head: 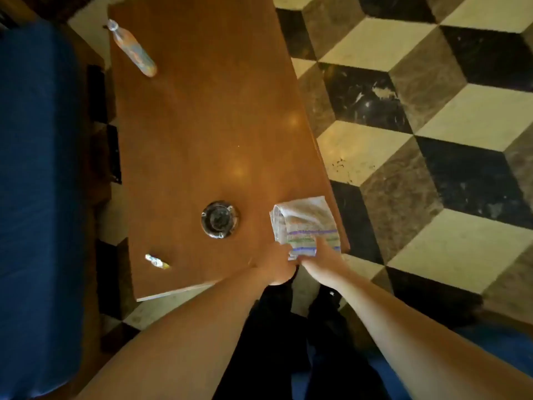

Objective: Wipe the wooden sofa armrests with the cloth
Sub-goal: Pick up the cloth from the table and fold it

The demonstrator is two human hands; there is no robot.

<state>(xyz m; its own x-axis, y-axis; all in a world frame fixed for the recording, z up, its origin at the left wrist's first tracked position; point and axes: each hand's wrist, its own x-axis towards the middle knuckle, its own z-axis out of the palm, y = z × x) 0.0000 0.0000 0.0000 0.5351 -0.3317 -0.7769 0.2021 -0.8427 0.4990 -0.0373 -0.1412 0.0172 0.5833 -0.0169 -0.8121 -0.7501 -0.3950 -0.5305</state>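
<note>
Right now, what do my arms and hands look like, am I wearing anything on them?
Both forearms are bare, with no sleeves in view. The left hand and right hand show no gloves; the picture is too soft to tell about rings. No watch or wristband shows. Below are dark trousers.

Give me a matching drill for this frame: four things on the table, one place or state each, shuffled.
Things:
1. cloth
2. ashtray
3. bottle
4. wrapper

Places or states:
A. lying on its side at the table's far end
B. folded at the near right corner, both hands at its near edge
C. small and crumpled, near the table's near left edge
D. round, dark, just left of the cloth

Pairs: 1-B, 2-D, 3-A, 4-C
</note>
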